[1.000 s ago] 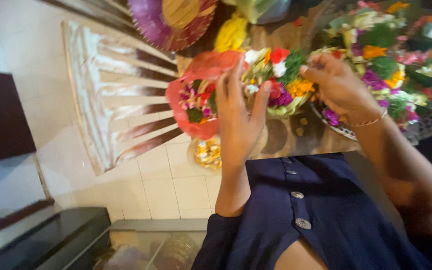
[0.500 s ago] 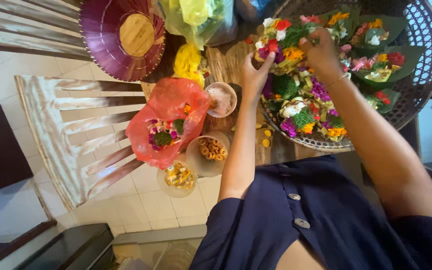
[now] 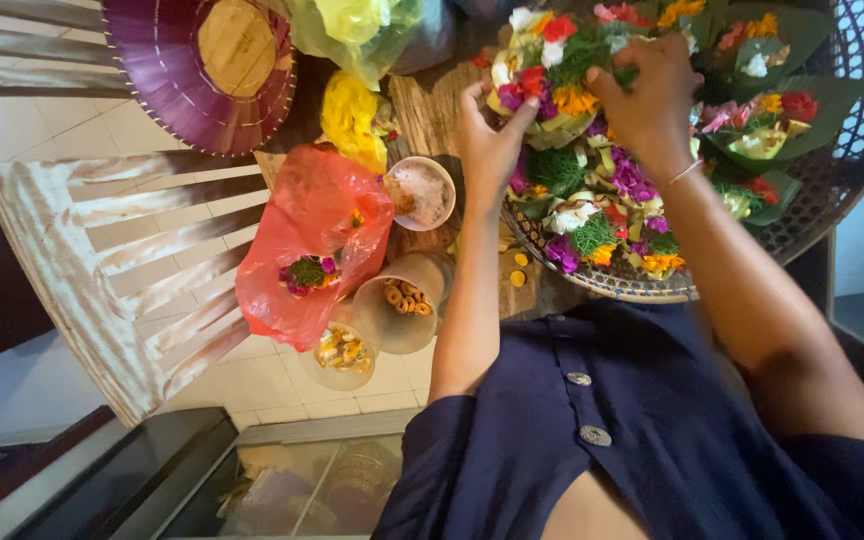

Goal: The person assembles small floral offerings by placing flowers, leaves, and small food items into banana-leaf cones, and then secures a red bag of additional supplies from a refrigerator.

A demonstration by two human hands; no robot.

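Both my hands are over a round dark woven tray (image 3: pixel 837 190) filled with leaf offerings topped with flowers. My left hand (image 3: pixel 487 135) pinches the near edge of one flower offering (image 3: pixel 552 60), which carries red, white, orange and green pieces. My right hand (image 3: pixel 647 105), with a thin bracelet on its wrist, grips the same offering from the other side. Further offerings (image 3: pixel 602 225) with purple, white and orange petals lie under my hands.
On the wooden table left of the tray are a red plastic bag of flowers (image 3: pixel 312 240), a small bowl (image 3: pixel 424 192), two cups of yellow pieces (image 3: pixel 402 300), a yellow flower bag (image 3: pixel 352 110) and a purple woven basket (image 3: pixel 202 70). A slatted wooden chair (image 3: pixel 122 260) stands at the left.
Both hands have reached farther over the tray and closed on one flower offering. The view has shifted, so the tray and table now sit nearer the middle.
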